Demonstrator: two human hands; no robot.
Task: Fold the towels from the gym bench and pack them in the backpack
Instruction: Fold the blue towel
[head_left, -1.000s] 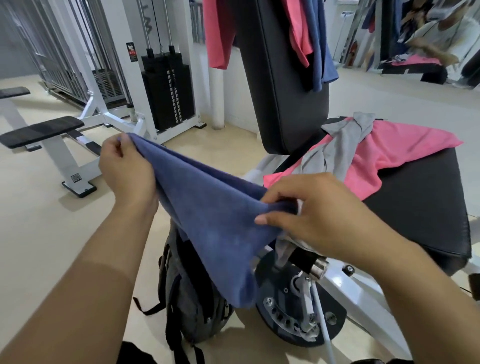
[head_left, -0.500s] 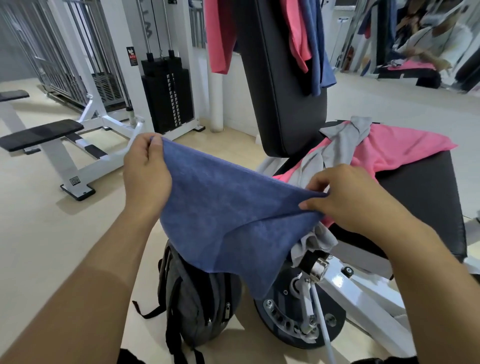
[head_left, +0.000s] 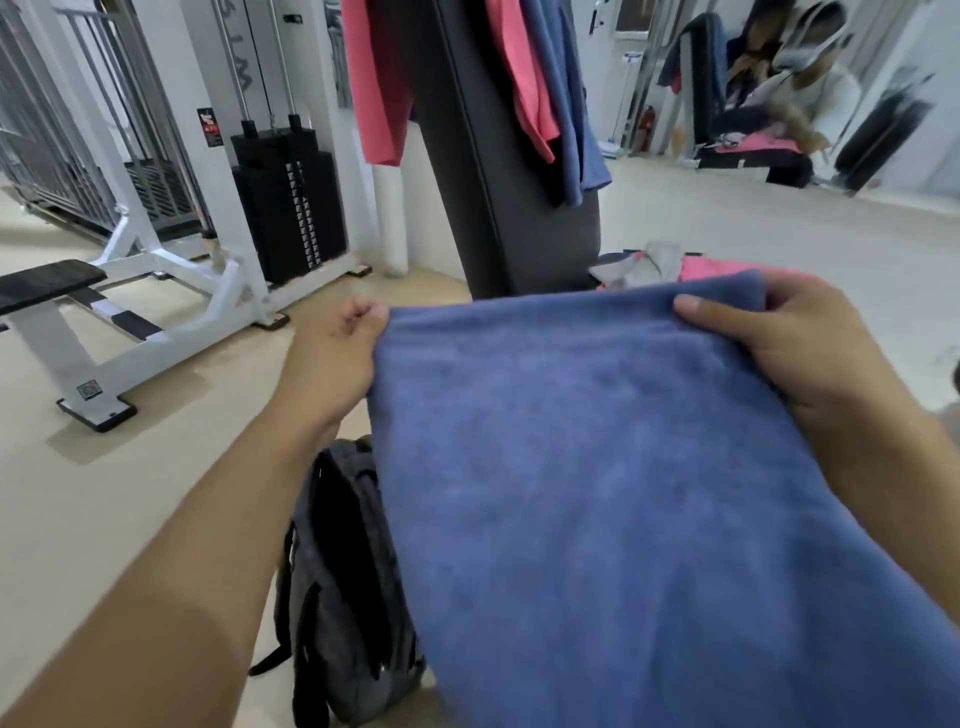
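- Towel (head_left: 613, 467) is now held spread wide and flat between both hands; a second ago it hung bunched and doubled over between them, and half a second ago it was only partly opened.
- Left hand (head_left: 332, 358) is curled round the towel's top left corner; right hand (head_left: 769, 343) pinches the top right corner, thumb laid over the front of the hem.
- The hands have been drawn well apart, so the top edge is stretched nearly straight, and the cloth hangs down toward the camera.
- This is judged to be the squaring-up before the first fold: the edges are lined up, but no fold has yet been made in this towel.
- Backpack (head_left: 337, 597) stands on the floor below the left forearm, partly covered by the towel; whether it is open cannot be told.
- More work is judged to remain: pink (head_left: 717, 267) and grey (head_left: 649, 260) cloths lie on the bench seat just beyond the towel's top edge, and a pink cloth (head_left: 374, 83) and a blue one (head_left: 571, 104) are draped over the upright backrest (head_left: 478, 182).
- Writing: large grey letters run down the white machine post (head_left: 244, 73), possibly "SLIM", though this is not certain.
- A red-and-black sticker (head_left: 206, 127) is seen on the post, its text too small to be read.
- A QR-style label (head_left: 88, 388) is fixed on the foot of the left bench.
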